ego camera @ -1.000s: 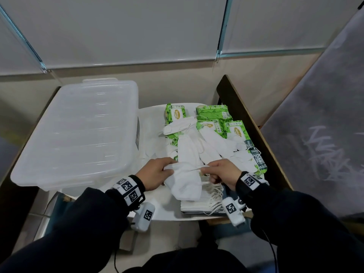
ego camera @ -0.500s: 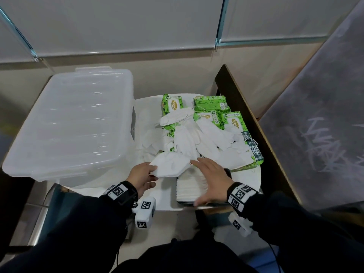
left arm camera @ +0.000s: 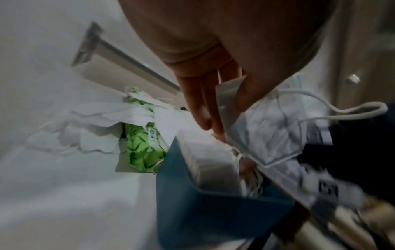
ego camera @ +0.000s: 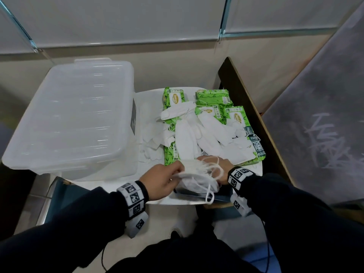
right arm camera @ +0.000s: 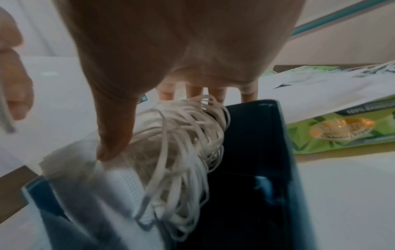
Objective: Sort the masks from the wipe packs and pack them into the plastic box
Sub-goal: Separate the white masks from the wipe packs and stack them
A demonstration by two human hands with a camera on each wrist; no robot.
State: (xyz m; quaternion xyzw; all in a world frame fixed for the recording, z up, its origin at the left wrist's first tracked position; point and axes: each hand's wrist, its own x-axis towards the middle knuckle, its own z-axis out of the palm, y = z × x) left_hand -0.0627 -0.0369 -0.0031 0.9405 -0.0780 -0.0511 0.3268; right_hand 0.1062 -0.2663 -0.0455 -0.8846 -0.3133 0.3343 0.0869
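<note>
Both hands work over a dark blue box at the near edge of the white table. The left hand pinches the edge of a single white mask between thumb and fingers, and that mask hangs just above the stack of masks standing on edge inside the blue box. The right hand is curled over the far end of the stack, thumb pressed onto the top mask and fingers hooked behind a thick bundle of white ear loops that spills over the box wall (the loops hide most of what the fingertips touch).

Behind the hands lies the unsorted heap: loose white masks strewn across several green wipe packs, some packs half covered by masks, with a few more masks lying flat on the table to the left of the packs. The clear plastic box sits to the left, lid on, well apart from the blue box, and it takes up the left part of the table. A dark wooden board runs along the right edge of the table, just beside the rightmost wipe packs.
</note>
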